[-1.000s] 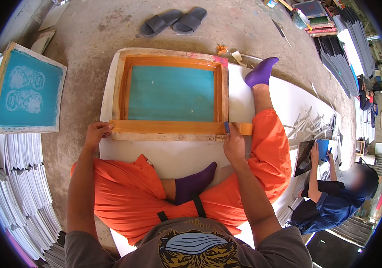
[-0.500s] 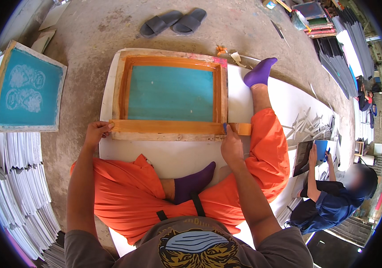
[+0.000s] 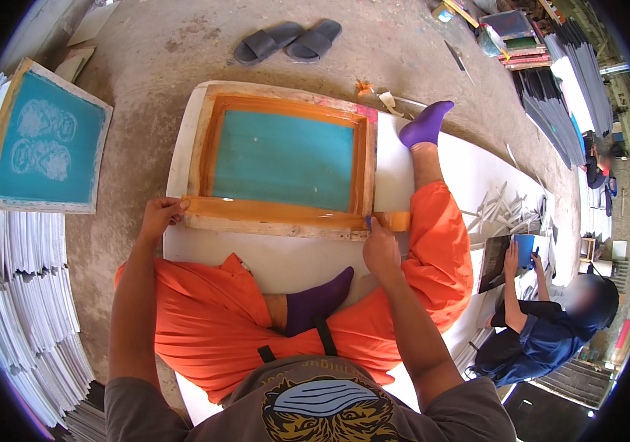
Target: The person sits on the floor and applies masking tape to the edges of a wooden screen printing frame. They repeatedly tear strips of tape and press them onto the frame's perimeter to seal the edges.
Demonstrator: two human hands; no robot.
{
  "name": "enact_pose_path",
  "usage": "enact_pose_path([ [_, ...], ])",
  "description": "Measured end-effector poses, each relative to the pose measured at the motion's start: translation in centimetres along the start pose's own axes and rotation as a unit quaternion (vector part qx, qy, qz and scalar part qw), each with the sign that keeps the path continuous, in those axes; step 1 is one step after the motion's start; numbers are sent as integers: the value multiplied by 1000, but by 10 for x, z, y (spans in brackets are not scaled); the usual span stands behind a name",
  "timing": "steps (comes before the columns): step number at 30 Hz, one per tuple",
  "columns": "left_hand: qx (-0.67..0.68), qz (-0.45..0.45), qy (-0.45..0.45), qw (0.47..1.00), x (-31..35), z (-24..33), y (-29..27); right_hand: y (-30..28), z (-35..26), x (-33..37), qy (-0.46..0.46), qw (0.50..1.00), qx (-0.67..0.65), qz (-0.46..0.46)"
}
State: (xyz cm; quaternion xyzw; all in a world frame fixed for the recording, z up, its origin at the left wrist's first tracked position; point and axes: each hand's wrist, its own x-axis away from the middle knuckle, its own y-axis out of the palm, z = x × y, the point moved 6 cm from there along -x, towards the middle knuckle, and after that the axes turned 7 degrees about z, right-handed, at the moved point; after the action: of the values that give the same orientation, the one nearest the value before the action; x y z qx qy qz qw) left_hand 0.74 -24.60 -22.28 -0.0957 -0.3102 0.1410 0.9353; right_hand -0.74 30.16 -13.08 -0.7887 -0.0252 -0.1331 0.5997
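Observation:
A wooden silkscreen frame [image 3: 279,230] with teal mesh [image 3: 285,158] and brown tape round its inner edges lies before me. Along its near side stretches a strip of brown tape [image 3: 270,211], slack enough to catch glints. My left hand [image 3: 162,216] pinches the strip's left end at the frame's near left corner. At the near right corner my right hand [image 3: 382,250] is closed at the tape roll [image 3: 397,220], which shows just right of its fingertips. A small blue piece [image 3: 368,221] shows by the thumb; its kind is unclear.
A white board [image 3: 248,254] lies under the frame. Another teal screen [image 3: 53,147] leans over paper stacks [image 3: 24,258] at left. Dark sandals [image 3: 289,43] lie beyond. Paper scraps [image 3: 495,210] and a seated person [image 3: 543,331] with a blue item are at right.
My right hand has come slightly nearer to me, and the strip's right end has dropped with it. My left hand keeps its pinch in nearly the same place.

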Motion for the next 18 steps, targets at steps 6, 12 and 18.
enact_pose_path([
  [6, 4, 0, 5, 1000, -1, 1, 2, 1, 7, 17, -2, 1000, 8, 1],
  [12, -6, -12, 18, 1000, -2, 1, 0, -15, 4, -1, -8, 997, 33, -69],
  [18, 9, 8, 64, 998, 6, 21, -2, -40, 8, -9, -55, 998, -12, -36],
])
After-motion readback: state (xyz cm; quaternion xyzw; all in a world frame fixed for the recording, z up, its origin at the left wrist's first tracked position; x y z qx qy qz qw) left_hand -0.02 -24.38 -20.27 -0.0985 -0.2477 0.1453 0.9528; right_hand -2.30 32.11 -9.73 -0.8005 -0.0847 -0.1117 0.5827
